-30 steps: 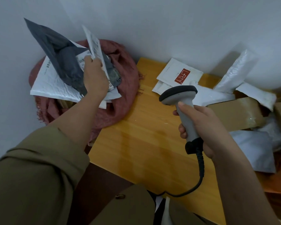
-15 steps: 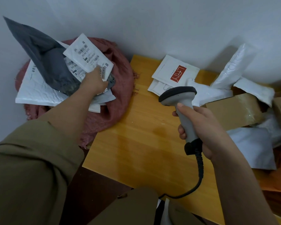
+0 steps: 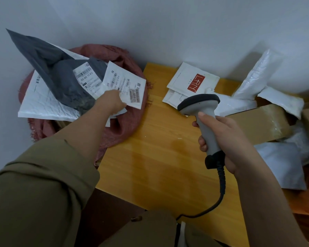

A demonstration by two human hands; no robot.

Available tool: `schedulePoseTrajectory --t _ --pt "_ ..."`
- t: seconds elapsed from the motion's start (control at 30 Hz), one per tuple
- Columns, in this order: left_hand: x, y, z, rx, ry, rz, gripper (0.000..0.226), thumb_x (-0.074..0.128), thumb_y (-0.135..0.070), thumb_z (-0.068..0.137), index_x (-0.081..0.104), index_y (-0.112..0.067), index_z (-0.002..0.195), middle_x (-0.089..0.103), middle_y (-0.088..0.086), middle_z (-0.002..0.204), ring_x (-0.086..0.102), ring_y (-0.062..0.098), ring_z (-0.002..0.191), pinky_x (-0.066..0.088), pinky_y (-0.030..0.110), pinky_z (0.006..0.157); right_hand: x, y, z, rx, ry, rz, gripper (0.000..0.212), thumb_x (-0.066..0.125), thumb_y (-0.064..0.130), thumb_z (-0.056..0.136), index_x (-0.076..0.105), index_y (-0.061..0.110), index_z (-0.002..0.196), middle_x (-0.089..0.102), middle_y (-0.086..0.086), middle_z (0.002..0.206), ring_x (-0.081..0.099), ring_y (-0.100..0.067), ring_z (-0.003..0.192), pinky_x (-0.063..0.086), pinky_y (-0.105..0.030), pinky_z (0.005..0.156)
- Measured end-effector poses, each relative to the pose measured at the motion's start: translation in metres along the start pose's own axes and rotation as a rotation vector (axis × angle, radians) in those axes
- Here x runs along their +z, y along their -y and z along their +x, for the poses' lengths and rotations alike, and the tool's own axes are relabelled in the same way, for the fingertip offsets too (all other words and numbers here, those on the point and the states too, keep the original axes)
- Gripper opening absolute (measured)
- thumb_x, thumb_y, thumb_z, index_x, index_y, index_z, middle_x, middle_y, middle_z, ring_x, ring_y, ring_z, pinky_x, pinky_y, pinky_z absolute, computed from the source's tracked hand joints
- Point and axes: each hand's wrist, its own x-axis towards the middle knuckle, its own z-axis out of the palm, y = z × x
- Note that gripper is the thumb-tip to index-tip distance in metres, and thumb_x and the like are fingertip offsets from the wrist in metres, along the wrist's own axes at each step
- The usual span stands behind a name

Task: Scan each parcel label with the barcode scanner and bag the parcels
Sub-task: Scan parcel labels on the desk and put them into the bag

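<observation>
- Head view, left side: a small white parcel (image 3: 125,87) is being held at its lower edge by the left hand (image 3: 112,101), right over the mouth of the reddish cloth bag (image 3: 121,125). The fingers are hidden under the envelope, so how tightly it's pinched can't really be told, but it's clearly held. Label is turned face up, probably just how it came off the scan.
- Same bag: a dark grey poly mailer (image 3: 61,75) and a big white bubble mailer (image 3: 43,102) are already stuffed in there, sticking out the top. So the bag is getting pretty full, and the new one is likely being laid on the pile rather than pushed down.
- Head view, right side: the barcode scanner (image 3: 203,111) is gripped round its handle by the right hand (image 3: 227,138), fingers wrapped, thumb laid along the top. It's kept up off the wooden table (image 3: 150,157) with the head aimed away toward the far pile, presumably so the next scan can be done without it being picked up again. The cable is left trailing off the near table edge.
- Far right: the unscanned stuff is heaped there, including a white envelope with a red logo (image 3: 194,82), a cardboard box (image 3: 260,122) and more white mailers (image 3: 257,73). Looks like plenty is left to be done.
</observation>
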Motion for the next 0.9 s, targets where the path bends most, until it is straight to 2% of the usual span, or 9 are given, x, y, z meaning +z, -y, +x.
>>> schedulePoseTrajectory --t 0.07,0.17,0.27,0.37,0.43,0.53,0.7,0.8,0.9 --pt "0.010 0.005 0.000 -0.024 0.024 0.104 0.042 0.056 -0.032 0.092 0.051 -0.010 0.128 0.053 0.014 0.131 0.053 0.032 0.118 0.047 0.045 0.095 -0.006 -0.002 0.000 0.001 -0.008 0.007 0.029 0.066 0.039 0.092 0.065 0.010 0.098 0.062 -0.012 0.083 0.055 -0.014 0.053 0.046 -0.028 0.050" --pt "0.020 0.003 0.002 -0.012 -0.117 0.313 0.045 0.059 -0.042 0.091 0.057 -0.008 0.121 0.048 0.016 0.130 0.048 0.034 0.117 0.044 0.044 0.087 -0.010 -0.008 0.006 0.016 -0.023 0.081 0.025 0.068 0.031 0.091 0.064 0.010 0.103 0.070 -0.012 0.090 0.054 -0.012 0.052 0.046 -0.024 0.047" --pt "0.024 0.007 0.006 0.165 -0.270 0.684 0.066 0.066 -0.059 0.079 0.062 -0.009 0.121 0.033 0.014 0.143 0.030 0.033 0.132 0.028 0.051 0.107 -0.002 -0.014 0.025 0.043 -0.019 0.166 0.022 0.070 0.018 0.090 0.061 0.009 0.108 0.075 -0.008 0.101 0.052 -0.010 0.050 0.045 -0.022 0.045" --pt "0.026 0.020 0.013 0.292 -0.248 0.901 0.088 0.061 -0.066 0.079 0.038 -0.011 0.144 0.020 0.010 0.158 0.011 0.030 0.148 0.006 0.053 0.118 0.019 -0.020 0.055 0.095 0.063 0.294 0.022 0.064 0.004 0.092 0.059 0.006 0.112 0.075 -0.008 0.107 0.050 -0.010 0.051 0.045 -0.021 0.046" --pt "0.026 0.030 0.017 0.273 -0.220 0.841 0.094 0.064 -0.060 0.081 0.023 -0.011 0.149 0.017 0.015 0.159 0.012 0.033 0.148 0.004 0.055 0.119 0.038 -0.025 0.077 0.155 0.130 0.438 0.025 0.060 -0.002 0.092 0.058 0.005 0.116 0.073 -0.010 0.108 0.056 -0.012 0.055 0.049 -0.021 0.048" --pt "0.023 0.043 0.018 0.229 -0.200 0.768 0.094 0.060 -0.057 0.085 0.007 -0.023 0.154 0.014 0.024 0.158 0.016 0.041 0.145 0.006 0.057 0.117 0.070 -0.038 0.110 0.240 0.186 0.583 0.027 0.059 -0.004 0.091 0.057 0.006 0.116 0.065 -0.011 0.102 0.069 -0.023 0.076 0.058 -0.030 0.060" --pt "0.019 0.061 0.015 0.294 -0.210 0.711 0.059 0.032 -0.053 0.099 0.008 -0.045 0.152 0.013 0.028 0.157 0.016 0.043 0.144 0.004 0.059 0.116 0.125 -0.063 0.151 0.354 0.204 0.756 0.033 0.057 -0.005 0.089 0.051 0.013 0.116 0.054 -0.022 0.110 0.071 -0.043 0.092 0.059 -0.052 0.084" --pt "0.019 0.067 0.016 0.293 -0.170 0.655 0.049 0.023 -0.049 0.102 0.008 -0.052 0.149 0.005 0.029 0.158 0.008 0.046 0.145 0.002 0.058 0.117 0.148 -0.071 0.164 0.409 0.214 0.804 0.040 0.057 -0.003 0.087 0.051 0.008 0.125 0.062 -0.030 0.115 0.067 -0.043 0.105 0.052 -0.051 0.099" --pt "0.017 0.071 0.016 0.293 -0.124 0.650 0.051 0.025 -0.038 0.105 0.005 -0.057 0.147 -0.003 0.029 0.158 0.000 0.048 0.146 0.000 0.058 0.118 0.160 -0.071 0.172 0.424 0.180 0.784 0.035 0.057 -0.002 0.088 0.055 0.003 0.123 0.064 -0.027 0.121 0.064 -0.035 0.115 0.051 -0.043 0.102"
